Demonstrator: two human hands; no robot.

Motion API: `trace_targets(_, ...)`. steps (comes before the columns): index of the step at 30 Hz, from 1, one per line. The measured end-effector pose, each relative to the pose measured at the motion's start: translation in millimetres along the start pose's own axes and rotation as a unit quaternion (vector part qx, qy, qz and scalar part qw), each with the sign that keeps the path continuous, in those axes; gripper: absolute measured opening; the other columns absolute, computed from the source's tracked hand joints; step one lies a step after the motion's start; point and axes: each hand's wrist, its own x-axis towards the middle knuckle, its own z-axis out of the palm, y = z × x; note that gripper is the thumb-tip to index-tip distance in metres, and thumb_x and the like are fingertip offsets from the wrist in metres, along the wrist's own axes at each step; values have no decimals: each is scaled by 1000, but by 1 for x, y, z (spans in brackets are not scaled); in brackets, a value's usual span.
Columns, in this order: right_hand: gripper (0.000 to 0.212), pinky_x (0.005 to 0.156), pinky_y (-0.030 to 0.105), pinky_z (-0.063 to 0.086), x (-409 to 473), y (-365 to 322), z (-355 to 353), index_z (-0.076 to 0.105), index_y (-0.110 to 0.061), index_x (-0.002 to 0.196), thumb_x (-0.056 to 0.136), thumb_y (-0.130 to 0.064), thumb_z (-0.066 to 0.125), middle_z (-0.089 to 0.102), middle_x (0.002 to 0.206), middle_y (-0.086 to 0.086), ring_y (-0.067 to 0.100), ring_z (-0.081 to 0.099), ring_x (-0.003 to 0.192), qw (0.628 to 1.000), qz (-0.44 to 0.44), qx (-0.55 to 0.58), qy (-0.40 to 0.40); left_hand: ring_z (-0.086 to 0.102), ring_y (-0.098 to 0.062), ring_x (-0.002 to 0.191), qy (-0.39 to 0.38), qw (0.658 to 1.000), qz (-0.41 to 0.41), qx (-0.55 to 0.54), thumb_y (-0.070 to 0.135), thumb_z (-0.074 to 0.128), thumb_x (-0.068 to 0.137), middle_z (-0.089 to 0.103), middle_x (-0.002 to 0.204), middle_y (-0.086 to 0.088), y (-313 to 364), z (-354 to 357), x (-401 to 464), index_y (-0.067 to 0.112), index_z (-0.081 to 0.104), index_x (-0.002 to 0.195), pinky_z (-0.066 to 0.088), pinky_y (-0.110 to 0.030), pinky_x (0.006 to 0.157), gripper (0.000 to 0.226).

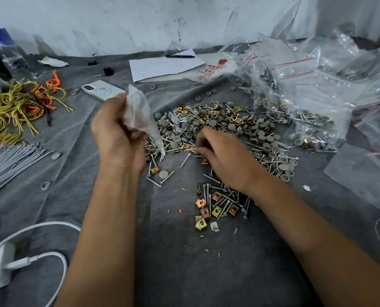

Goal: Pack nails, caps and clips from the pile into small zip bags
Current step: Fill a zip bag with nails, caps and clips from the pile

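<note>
- The left hand (pixel 118 129) is gripping a small zip bag (pixel 140 111), fingers curled round its upper part, and is holding it raised just beside the pile so picked pieces have only a short way to travel; the bag's lower corner is hanging down to the pile's near-left edge, with a few nails showing inside it.
- The right hand (pixel 222 156) is reaching, palm down, into the near side of the pile (pixel 220 129). Its fingertips are bunched together over the nails and look to be pinching something, though what they are holding is too small to tell.
- The pile, a mix of grey caps, slim nails and brass-coloured clips, is lying in the middle of the grey cloth (pixel 173 262).
- A smaller sorted group of screws and clips (pixel 220 202) is sitting nearer the person, partly under the right wrist, probably set apart for counting.
- Filled bags (pixel 313 129) are stacking up towards the cloth's right edge, out of the working zone, so the job seems well under way with much of the pile left.
- A phone (pixel 102 89), paper and a pen (pixel 180 56) are resting towards the far edge; bundled ties (pixel 18 107) are lying at the left edge.
</note>
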Motion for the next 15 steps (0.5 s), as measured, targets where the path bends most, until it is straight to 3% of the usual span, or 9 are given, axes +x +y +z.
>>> trace_targets(3, 4, 75, 12, 44, 0, 2, -3, 65, -13, 99, 97, -10, 66, 64, 91, -9, -1, 58, 83, 997, 13, 46, 64, 33, -8, 44, 26, 973, 151, 172, 4, 61, 89, 43, 49, 9, -8, -5, 2, 18, 50, 60, 21, -23, 46, 33)
trace_targets(6, 6, 76, 5, 45, -1, 3, -8, 71, -11, 100, 95, -8, 70, 67, 93, -6, -6, 60, 86, 986, 27, 83, 139, 42, -9, 50, -46, 932, 141, 330, 7, 64, 84, 51, 55, 5, -28, -5, 1, 20, 60, 63, 32, -24, 49, 25)
trace_targets(8, 7, 77, 11, 51, -1, 5, -12, 72, -9, 101, 95, -10, 70, 71, 93, -2, 1, 64, 84, 975, 27, 97, 196, 47, -7, 50, -89, 894, 105, 427, 6, 67, 84, 58, 55, 4, -47, -2, -5, 18, 65, 63, 37, -24, 50, 25)
trace_targets(10, 9, 78, 26, 58, -1, 7, -14, 72, -8, 102, 95, -13, 71, 73, 93, 1, 11, 68, 85, 962, 33, 119, 243, 53, -12, 52, -130, 866, 72, 478, 8, 70, 86, 65, 58, -5, -62, 1, -13, 11, 69, 66, 42, -28, 52, 20)
trace_targets(12, 10, 75, 34, 59, -2, 7, -16, 71, -7, 100, 93, -15, 73, 72, 90, 1, 14, 69, 83, 953, 34, 133, 271, 55, -14, 52, -163, 863, 43, 477, 8, 71, 90, 66, 60, -8, -71, 3, -18, 7, 70, 71, 42, -28, 53, 19)
trace_targets(15, 8, 70, 31, 57, -3, 7, -17, 71, -7, 93, 92, -14, 75, 71, 84, -1, 10, 67, 78, 955, 5, 115, 274, 50, -9, 47, -167, 876, 24, 452, 9, 72, 93, 61, 54, 4, -75, 5, -16, 14, 66, 67, 38, -23, 49, 27)
